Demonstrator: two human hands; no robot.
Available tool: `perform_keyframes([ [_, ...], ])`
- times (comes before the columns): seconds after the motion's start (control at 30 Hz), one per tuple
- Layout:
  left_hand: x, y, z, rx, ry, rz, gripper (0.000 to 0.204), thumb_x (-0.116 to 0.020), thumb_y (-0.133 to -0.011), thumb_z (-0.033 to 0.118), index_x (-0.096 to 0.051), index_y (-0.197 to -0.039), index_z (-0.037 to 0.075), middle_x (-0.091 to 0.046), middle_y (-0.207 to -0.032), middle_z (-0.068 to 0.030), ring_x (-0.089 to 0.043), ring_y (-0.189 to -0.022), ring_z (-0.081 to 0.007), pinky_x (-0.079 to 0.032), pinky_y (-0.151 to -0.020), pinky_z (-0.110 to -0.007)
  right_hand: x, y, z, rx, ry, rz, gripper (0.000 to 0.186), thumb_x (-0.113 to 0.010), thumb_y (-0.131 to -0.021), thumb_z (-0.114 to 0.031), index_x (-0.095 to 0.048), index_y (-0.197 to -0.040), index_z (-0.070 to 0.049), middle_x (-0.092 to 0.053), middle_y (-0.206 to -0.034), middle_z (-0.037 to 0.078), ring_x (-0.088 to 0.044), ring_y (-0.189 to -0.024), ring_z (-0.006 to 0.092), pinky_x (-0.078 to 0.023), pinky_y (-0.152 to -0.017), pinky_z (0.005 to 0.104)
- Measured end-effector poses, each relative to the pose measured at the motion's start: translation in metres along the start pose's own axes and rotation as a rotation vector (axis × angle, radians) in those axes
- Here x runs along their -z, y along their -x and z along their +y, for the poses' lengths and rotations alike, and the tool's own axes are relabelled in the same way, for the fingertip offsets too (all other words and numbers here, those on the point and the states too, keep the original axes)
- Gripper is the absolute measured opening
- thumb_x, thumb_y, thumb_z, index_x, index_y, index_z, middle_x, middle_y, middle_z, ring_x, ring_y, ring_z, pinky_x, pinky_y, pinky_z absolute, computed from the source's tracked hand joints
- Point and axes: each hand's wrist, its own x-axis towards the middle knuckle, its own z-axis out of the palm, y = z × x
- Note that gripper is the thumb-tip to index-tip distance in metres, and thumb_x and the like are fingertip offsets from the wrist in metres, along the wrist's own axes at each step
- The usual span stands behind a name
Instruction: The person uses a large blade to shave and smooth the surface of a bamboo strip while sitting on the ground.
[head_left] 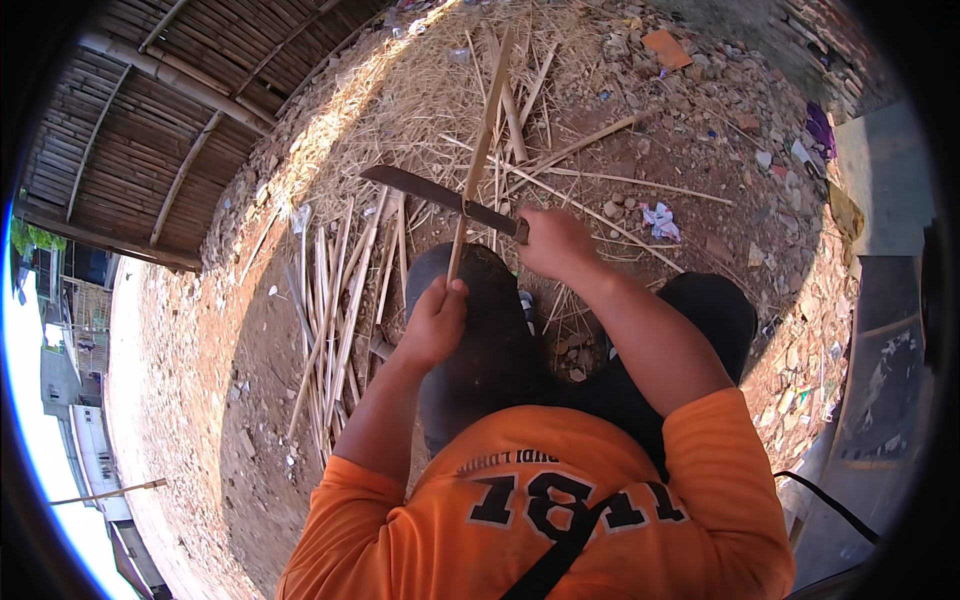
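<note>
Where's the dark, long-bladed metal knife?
Head view, just left of centre: the knife is in the right hand, blade crossing the long tan bamboo strip held by the left hand.

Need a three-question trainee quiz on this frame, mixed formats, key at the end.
1. Which hand grips the dark, long-bladed metal machete?
2. True or false: the machete crosses the long, pale, flat bamboo-like strip in the other hand.
3. The flat, orange, four-sided scrap lies: A) left of the machete; B) beyond the machete, to its right; C) between the person's knees.

Key: 1. right hand; 2. true; 3. B.
</note>
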Motion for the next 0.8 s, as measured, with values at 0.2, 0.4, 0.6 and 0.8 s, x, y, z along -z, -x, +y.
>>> perform_keyframes([
  [0.2,0.008,0.001,0.006,-0.008,-0.045,-0.071,0.026,-0.046,-0.107,0.029,-0.054,-0.095,0.008,-0.044,-0.068,0.0054,-0.042,-0.058,-0.0048,-0.037,-0.053,-0.024,0.001,-0.011,0.025,0.159,-0.349,-0.196,0.036,-0.071,-0.077,-0.021,-0.067,-0.111,-0.011,-0.071,-0.091,0.016,-0.068,-0.089,0.0353,-0.053,-0.077,0.0469],
  [0.4,0.005,0.002,0.011,0.057,-0.104,-0.09,0.027,-0.045,-0.106,0.03,-0.056,-0.098,0.007,-0.047,-0.069,0.0042,-0.045,-0.062,-0.0063,-0.04,-0.057,-0.026,0.018,0.0,0.004,0.127,0.079,-0.083,0.035,-0.071,-0.075,-0.021,-0.067,-0.109,-0.014,-0.071,-0.088,0.012,-0.069,-0.086,0.0346,-0.054,-0.076,0.048],
  [0.6,0.001,-0.001,0.019,-0.003,-0.386,-0.084,0.031,-0.046,-0.106,0.031,-0.059,-0.099,0.004,-0.052,-0.071,0.0003,-0.05,-0.066,-0.011,-0.043,-0.061,-0.032,0.014,-0.013,0.013,0.168,0.063,0.016,0.029,-0.07,-0.075,-0.019,-0.066,-0.103,-0.014,-0.069,-0.084,0.012,-0.069,-0.086,0.0352,-0.056,-0.076,0.0475],
  [0.8,0.002,0.006,0.011,0.038,-0.074,-0.039,0.03,-0.044,-0.106,0.032,-0.056,-0.094,0.008,-0.049,-0.069,0.0043,-0.045,-0.06,-0.0054,-0.038,-0.054,-0.025,0.029,0.006,0.005,0.185,0.113,-0.098,0.023,-0.069,-0.075,-0.017,-0.064,-0.098,-0.013,-0.068,-0.078,0.013,-0.068,-0.082,0.0364,-0.054,-0.072,0.0495],
])
